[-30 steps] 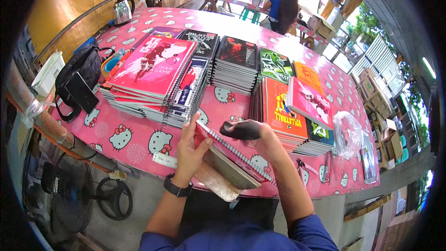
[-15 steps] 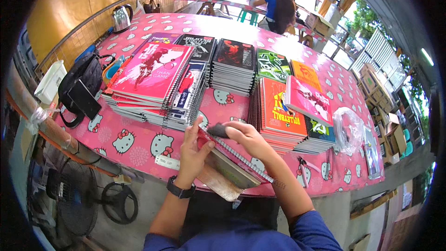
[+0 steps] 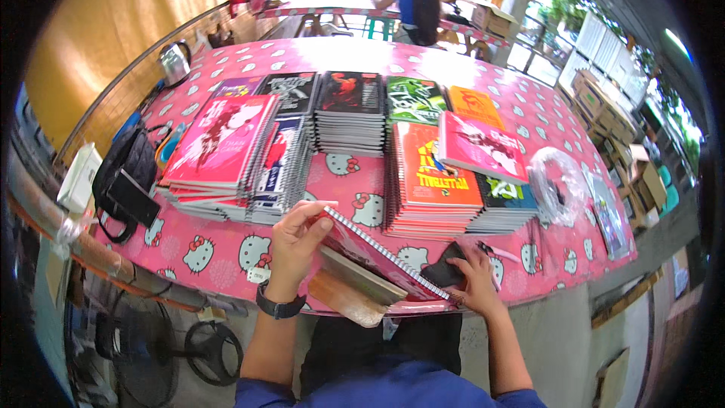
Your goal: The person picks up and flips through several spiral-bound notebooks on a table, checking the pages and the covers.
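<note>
My left hand pinches the upper left corner of a pink spiral notebook, which is tilted on edge with its white coil along the top. Beneath and in front of it lie a flat greenish-brown slab and a tan block in clear wrap at the table's near edge. At the notebook's right end, my right hand is low over the table, its fingers closed on a dark grey cloth-like pad. Pink-handled pliers lie just beyond that hand.
Stacks of spiral notebooks stand left, centre and right on the pink patterned table. A clear plastic bag lies right, a black bag left. A kettle stands far left; people sit at another table behind.
My right hand has moved the dark grey pad from the notebook's upper left end down to the table at its right end. My left hand still grips the notebook's corner. The view has shifted slightly.
</note>
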Available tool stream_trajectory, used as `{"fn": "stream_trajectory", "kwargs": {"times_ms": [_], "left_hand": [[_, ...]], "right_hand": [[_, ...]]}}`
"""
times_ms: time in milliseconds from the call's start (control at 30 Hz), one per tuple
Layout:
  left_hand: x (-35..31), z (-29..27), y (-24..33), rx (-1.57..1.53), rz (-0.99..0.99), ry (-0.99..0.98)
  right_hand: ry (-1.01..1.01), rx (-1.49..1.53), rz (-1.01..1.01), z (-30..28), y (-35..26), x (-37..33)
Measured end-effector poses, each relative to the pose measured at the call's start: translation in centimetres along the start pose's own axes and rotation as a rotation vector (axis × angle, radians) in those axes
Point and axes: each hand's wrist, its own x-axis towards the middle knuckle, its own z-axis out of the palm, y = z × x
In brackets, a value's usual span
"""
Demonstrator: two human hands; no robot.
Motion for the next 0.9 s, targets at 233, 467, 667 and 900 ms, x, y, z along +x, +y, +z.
{"fn": "stream_trajectory", "kwargs": {"times_ms": [233, 467, 667, 900], "left_hand": [[0.3, 7.3, 5.9, 0.473, 0.249, -0.071], [-0.2, 8.3, 6.0, 0.47, 0.302, -0.103], [-0.6, 7.4, 6.2, 0.492, 0.382, -0.115], [-0.5, 7.4, 6.3, 0.469, 0.269, -0.084]], "right_hand": [[0.501, 0.696, -0.198, -9.3, -12.4, 6.8], [0.561, 0.801, -0.262, -8.3, -13.4, 7.4], [0.456, 0.793, -0.306, -9.2, -14.3, 8.2], [0.495, 0.594, -0.399, -9.0, -15.2, 8.7]]}}
